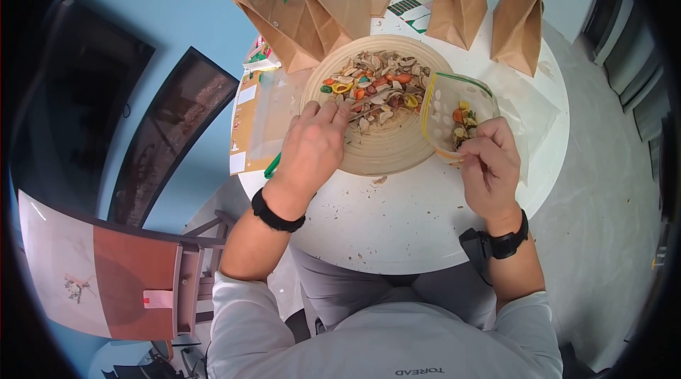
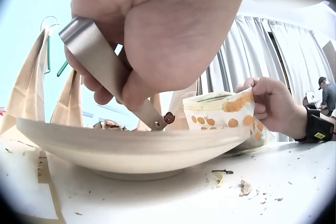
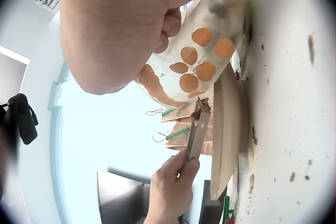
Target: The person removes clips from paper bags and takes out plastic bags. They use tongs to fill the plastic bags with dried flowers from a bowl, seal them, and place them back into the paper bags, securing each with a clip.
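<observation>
Closest to me is the grey shirt [image 1: 418, 340], with TOREAD printed on it, upside down from the head camera. Past its sleeves, the right wrist carries a black device [image 1: 507, 243] whose yellow label is too small for me to read, and the left wears a black band [image 1: 275, 213]. The left hand [image 1: 316, 145] grips metal tongs [image 2: 97, 53] above the wooden plate [image 1: 383, 160]; I see a dark piece at the tip from the left wrist, but can't tell whether it is pinched. The right hand [image 1: 489, 166] pinches the clear spotted zip bag [image 1: 468, 92] by its side, the mouth turned to the plate, just beside the rim. I make out some of the mix inside the bag; the right hand hides its lower part. The dried mix [image 1: 383, 77] lies heaped on the plate's far half, partly behind the tongs. White tabletop [image 1: 383, 226] flecked with crumbs runs between plate and near edge, leaving me room there; the curved right edge passes beyond the bag. Behind the plate, brown paper bags [image 1: 457, 3] crowd the far side, two left and two right, their tops partly cut off, so the tightest space is there. Farthest, I see pale curtains [image 2: 247, 50] and a capped person [image 2: 328, 95], small and cropped by the frame
</observation>
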`<state>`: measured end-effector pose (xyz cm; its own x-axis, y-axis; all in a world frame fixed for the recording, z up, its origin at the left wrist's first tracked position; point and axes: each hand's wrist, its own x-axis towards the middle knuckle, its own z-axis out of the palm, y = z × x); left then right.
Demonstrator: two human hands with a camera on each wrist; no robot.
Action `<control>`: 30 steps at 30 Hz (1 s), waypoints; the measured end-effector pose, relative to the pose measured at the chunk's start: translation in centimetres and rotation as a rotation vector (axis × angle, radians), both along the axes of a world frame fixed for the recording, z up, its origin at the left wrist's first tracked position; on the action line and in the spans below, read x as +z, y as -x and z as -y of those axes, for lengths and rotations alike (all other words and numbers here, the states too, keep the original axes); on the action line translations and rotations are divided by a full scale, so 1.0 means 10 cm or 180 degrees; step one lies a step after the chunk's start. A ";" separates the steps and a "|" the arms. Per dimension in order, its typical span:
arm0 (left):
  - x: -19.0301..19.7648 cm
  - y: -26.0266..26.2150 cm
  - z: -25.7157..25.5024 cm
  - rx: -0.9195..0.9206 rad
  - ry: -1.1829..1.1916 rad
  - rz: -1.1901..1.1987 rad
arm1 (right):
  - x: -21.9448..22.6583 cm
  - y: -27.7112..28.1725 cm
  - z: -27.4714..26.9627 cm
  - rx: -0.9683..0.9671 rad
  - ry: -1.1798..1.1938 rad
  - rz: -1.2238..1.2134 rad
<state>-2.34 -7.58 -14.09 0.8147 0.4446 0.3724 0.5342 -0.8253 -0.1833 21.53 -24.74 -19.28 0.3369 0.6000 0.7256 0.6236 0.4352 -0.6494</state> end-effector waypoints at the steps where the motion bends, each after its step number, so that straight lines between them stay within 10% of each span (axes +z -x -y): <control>1: 0.04 0.00 0.02 -0.0018 -0.0024 0.0035 | 0.00 0.00 0.00 0.0012 0.0015 -0.0019; 19: 0.60 -0.08 0.41 -0.0316 0.0308 0.0192 | 0.02 0.00 0.01 -0.0022 -0.0076 -0.0056; 30: 0.01 -0.37 -0.08 0.0340 -0.0301 -0.0422 | 0.03 -0.01 0.02 -0.0025 -0.0095 0.0059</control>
<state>1.40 -6.82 -14.00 0.8093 0.4993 0.3093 0.5839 -0.7408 -0.3320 21.58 -24.96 -19.00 0.3277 0.5754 0.7494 0.6390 0.4493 -0.6244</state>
